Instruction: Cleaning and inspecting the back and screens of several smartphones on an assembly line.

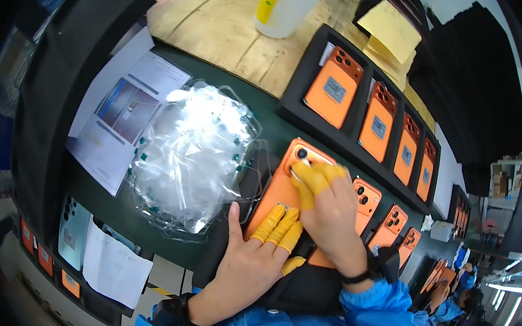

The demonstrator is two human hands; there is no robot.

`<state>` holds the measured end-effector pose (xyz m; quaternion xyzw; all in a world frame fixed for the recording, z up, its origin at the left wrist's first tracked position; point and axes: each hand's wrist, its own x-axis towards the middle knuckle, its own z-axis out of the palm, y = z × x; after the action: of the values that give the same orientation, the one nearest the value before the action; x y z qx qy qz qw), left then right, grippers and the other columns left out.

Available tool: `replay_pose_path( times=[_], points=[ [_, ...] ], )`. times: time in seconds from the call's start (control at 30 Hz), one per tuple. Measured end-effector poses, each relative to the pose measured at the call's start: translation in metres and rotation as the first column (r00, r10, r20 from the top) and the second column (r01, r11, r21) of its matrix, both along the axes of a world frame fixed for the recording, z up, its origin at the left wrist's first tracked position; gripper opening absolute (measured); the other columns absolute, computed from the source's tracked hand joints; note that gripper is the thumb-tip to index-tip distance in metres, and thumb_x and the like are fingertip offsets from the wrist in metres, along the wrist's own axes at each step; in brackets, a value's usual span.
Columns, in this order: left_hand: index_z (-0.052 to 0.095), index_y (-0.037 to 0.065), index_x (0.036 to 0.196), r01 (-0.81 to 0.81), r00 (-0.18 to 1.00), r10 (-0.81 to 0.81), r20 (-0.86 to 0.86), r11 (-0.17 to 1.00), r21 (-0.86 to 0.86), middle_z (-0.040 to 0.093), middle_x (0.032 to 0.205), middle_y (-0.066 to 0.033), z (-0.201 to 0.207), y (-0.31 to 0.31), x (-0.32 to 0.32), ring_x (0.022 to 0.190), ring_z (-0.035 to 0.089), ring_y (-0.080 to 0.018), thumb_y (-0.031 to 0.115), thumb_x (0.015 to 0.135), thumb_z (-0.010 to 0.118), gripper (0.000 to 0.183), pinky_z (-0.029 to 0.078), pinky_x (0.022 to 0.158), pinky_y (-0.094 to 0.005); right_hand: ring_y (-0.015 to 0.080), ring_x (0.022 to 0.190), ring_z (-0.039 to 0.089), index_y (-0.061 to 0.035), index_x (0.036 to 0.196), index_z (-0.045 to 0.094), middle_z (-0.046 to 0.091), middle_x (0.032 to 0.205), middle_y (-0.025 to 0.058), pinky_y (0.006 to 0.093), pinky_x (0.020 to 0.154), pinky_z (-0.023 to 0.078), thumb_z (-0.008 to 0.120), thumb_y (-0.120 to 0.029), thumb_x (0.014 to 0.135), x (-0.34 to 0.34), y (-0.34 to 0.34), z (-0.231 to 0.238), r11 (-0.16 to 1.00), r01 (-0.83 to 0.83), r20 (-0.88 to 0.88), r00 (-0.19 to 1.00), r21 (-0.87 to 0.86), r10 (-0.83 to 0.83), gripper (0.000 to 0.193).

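An orange phone (278, 189) lies back up on black foam in front of me, its camera block toward the far side. Across its lower back, my left hand (256, 256) rests with yellow-covered fingers stretched out and the thumb apart. My right hand (328, 209), also in yellow finger covers, pinches a small white swab-like stick (305, 162) at the phone's camera lenses. The right fingertips are a little blurred, and most of the stick is hidden. To the right, more orange phones (367, 200) sit in the same foam.
Clear plastic films (194, 151) with green tabs are heaped on the left. Beyond, a black foam tray (353, 137) holds several orange phones. A white bottle (285, 10) stands on the wooden board (217, 22). A printed sheet (122, 113) lies far left; another person (447, 309) sits at right.
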<state>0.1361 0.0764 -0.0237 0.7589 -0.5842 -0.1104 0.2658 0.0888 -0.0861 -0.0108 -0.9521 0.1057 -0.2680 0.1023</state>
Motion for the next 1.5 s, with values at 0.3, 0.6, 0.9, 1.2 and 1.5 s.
replay_pose_path(
  times=[0.3,0.6,0.9,1.2,1.5],
  points=[
    [0.059,0.008,0.119,0.004,0.999,-0.004,-0.049,1.000,-0.002,0.059,0.123,-0.0063,-0.002,-0.001,-0.001,0.116,0.055,-0.0173,0.037,0.076,0.069,0.053,0.007,0.103,-0.0721,0.0319,0.080,0.054,0.0010,0.092,0.062,0.056,0.083,0.0151,0.0402,0.072,0.045,0.066,0.002,0.069,-0.004,-0.007,-0.003,0.997,0.072,-0.015,0.997,0.006,-0.072,0.023],
    [0.060,0.008,0.119,-0.009,0.999,0.010,-0.042,1.000,0.020,0.059,0.124,-0.0048,0.000,0.001,0.000,0.114,0.057,-0.0177,0.035,0.077,0.070,0.051,0.008,0.104,-0.0712,0.0284,0.080,0.058,-0.0025,0.098,0.063,0.060,0.084,0.0112,0.0359,0.068,0.048,0.070,-0.004,0.074,0.002,-0.027,0.016,0.925,0.224,0.003,0.972,0.306,-0.236,0.025],
    [0.061,0.008,0.115,-0.017,0.999,0.016,-0.044,1.000,-0.006,0.059,0.123,-0.0048,0.003,-0.004,0.001,0.113,0.057,-0.0177,0.030,0.076,0.072,0.046,0.007,0.104,-0.0708,0.0285,0.080,0.054,0.0024,0.098,0.064,0.057,0.088,0.0115,0.0391,0.077,0.044,0.062,-0.004,0.069,-0.013,-0.026,0.008,0.990,-0.123,-0.085,0.989,-0.063,0.118,0.030],
    [0.062,0.006,0.112,-0.041,0.998,0.039,-0.056,0.999,-0.031,0.061,0.121,-0.0062,0.005,-0.003,0.001,0.114,0.057,-0.0185,0.028,0.076,0.072,0.044,0.005,0.105,-0.0703,0.0276,0.081,0.054,-0.0014,0.100,0.065,0.059,0.093,0.0109,0.0378,0.080,0.044,0.058,-0.008,0.071,-0.037,-0.039,0.023,0.952,-0.306,-0.225,0.929,-0.015,0.295,0.030],
    [0.064,0.006,0.109,-0.032,0.999,0.031,-0.041,0.999,-0.035,0.063,0.115,-0.0055,0.009,-0.005,0.001,0.102,0.062,-0.0147,0.029,0.078,0.069,0.038,0.009,0.104,-0.0711,0.0267,0.091,0.056,-0.0015,0.105,0.061,0.059,0.098,0.0098,0.0368,0.079,0.043,0.061,-0.010,0.071,-0.006,-0.018,0.011,0.971,-0.237,-0.293,0.929,0.003,0.227,0.034]
  ],
)
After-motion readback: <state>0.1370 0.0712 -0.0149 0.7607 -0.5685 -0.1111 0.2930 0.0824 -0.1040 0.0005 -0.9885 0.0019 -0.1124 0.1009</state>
